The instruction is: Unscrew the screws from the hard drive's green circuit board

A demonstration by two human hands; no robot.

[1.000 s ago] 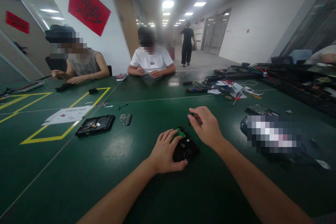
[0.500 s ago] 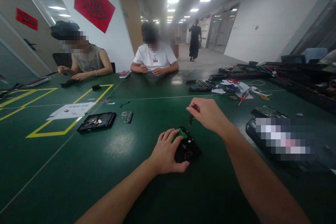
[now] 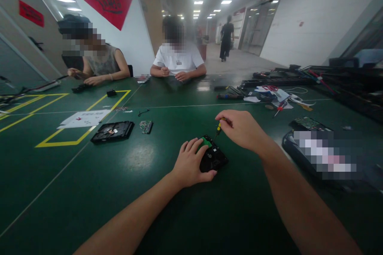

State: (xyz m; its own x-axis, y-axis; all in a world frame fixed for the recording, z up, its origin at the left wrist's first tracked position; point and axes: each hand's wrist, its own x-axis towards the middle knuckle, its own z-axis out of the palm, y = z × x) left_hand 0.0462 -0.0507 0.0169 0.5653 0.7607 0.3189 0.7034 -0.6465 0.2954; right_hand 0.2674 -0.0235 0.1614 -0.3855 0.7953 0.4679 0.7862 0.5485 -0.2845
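A black hard drive (image 3: 216, 158) with a green circuit board (image 3: 206, 142) at its far end lies on the green table. My left hand (image 3: 191, 163) is spread across its left side, fingers on the board end and thumb at the near edge, gripping it against the table. My right hand (image 3: 237, 127) is closed around a small screwdriver (image 3: 218, 129) with a yellow and dark handle. The screwdriver points down, its tip at the far right part of the drive beside the green board. Whether the tip sits in a screw is too small to tell.
Left of my hands lie a small circuit board (image 3: 146, 126), a black drive casing (image 3: 113, 131) and a white paper (image 3: 83, 118). To the right are a black device (image 3: 289, 143), a red screwdriver (image 3: 280, 107) and cables. Two people sit across the table; another person walks away behind.
The screwdriver's handle has turned in my right hand, its yellow side now showing. My left hand keeps its place on the hard drive. The view has shifted slightly.
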